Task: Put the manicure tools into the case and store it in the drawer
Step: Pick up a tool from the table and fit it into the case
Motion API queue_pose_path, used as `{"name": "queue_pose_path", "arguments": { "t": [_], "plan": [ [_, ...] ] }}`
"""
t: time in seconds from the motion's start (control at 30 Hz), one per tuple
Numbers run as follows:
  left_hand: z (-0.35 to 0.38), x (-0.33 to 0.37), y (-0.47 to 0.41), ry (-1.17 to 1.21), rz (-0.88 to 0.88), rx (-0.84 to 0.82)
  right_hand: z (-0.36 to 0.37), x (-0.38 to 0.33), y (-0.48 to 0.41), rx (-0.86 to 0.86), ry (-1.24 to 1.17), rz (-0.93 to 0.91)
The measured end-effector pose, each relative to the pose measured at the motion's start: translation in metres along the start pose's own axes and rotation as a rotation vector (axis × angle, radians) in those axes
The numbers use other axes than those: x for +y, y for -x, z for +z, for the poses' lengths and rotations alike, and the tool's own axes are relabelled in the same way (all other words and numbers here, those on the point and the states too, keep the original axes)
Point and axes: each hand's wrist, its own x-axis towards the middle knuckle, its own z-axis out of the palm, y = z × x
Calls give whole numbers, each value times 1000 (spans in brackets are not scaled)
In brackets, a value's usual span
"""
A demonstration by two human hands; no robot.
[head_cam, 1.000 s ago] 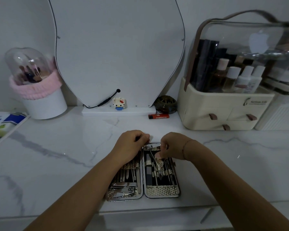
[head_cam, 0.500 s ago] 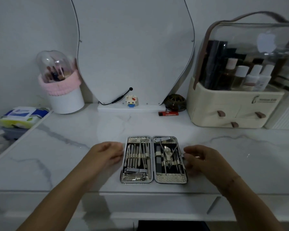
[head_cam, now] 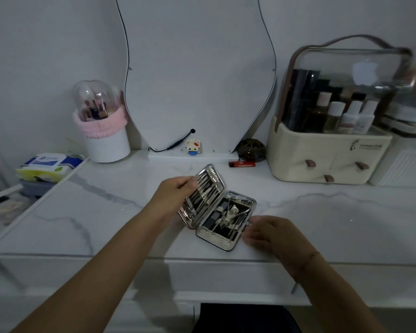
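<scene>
On the smooth veined marble tabletop [head_cam: 322, 224] we see one shiny rounded-rectangle metal case [head_cam: 217, 207], half folded, steel tools strapped inside both halves. Our left hand [head_cam: 175, 193] grips its raised half; our right hand [head_cam: 267, 230] clasps the flat half's edge.

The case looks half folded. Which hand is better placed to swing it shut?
Probably left. The left hand already grips the raised half of the case by its outer edge, while the right hand steadies the flat half on the counter.
</scene>
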Motion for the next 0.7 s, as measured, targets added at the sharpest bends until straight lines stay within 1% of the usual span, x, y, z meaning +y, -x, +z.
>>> {"name": "queue_pose_path", "arguments": {
  "t": [0.03, 0.1, 0.17, 0.2, 0.27, 0.4, 0.47, 0.53, 0.6, 0.7],
  "plan": [
    [5, 5, 1, -79, 102, -12, 3, 1, 2, -3, -56, 23],
    [15, 13, 1, -310, 293, -38, 8, 4, 3, -41, -176, 55],
    [25, 15, 2, -527, 423, -101, 10, 5, 5, -92, -233, 62],
    [29, 12, 4, -592, 464, -142, 9, 4, 5, -94, -222, 56],
    [34, -2, 7, -634, 536, -216, 3, -1, 4, -32, -94, -11],
    [28, -36, 8, -659, 688, -275, -13, -5, -11, 230, 502, -368],
    [25, -43, 8, -681, 648, -229, -14, -2, -24, 261, 633, -492],
    [21, -45, 7, -670, 566, -172, -11, 3, -39, 203, 688, -546],
    [18, -47, 4, -647, 497, -160, -7, 6, -52, 106, 774, -557],
    [18, -48, 2, -620, 426, -214, -3, 12, -63, 5, 910, -516]
  ]
}}
